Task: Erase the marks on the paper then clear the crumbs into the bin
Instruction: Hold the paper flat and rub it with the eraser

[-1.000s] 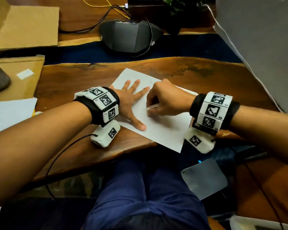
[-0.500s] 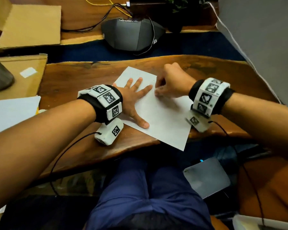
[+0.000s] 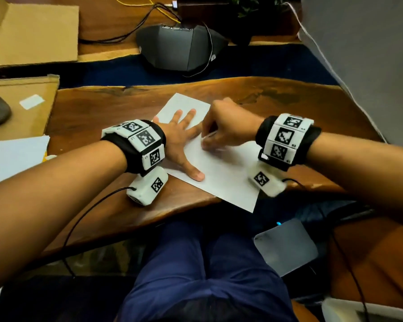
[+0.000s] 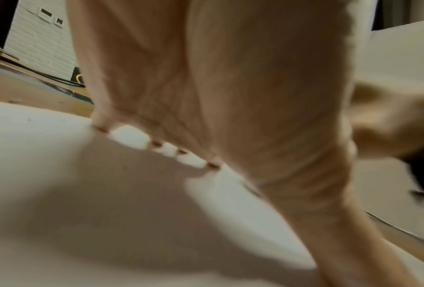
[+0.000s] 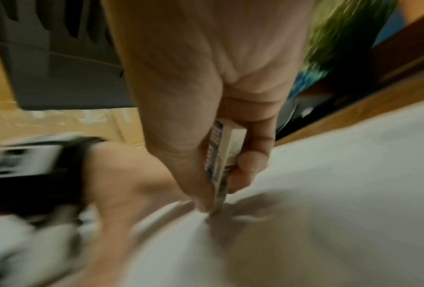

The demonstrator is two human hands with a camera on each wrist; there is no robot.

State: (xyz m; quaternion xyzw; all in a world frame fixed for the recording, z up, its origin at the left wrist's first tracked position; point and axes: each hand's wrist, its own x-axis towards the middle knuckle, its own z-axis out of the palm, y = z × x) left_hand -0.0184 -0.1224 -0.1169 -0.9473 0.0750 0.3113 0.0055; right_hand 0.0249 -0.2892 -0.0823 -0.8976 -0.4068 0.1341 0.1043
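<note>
On the white paper sheet, the left hand pressed flat with fingers spread, while beside it the right hand pinched a small white sleeved eraser, tip touching the sheet.

Bare forearms, black wristbands with white coded marker blocks, white wrist cameras, black cables, navy trousers

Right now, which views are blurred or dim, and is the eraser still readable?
Head view: dim room, sharp apart from slight blur at the right hand on the paper. Left wrist: soft focus, the left hand casts a broad shadow. Right wrist: heavy motion smear, yet the eraser stays readable.
</note>
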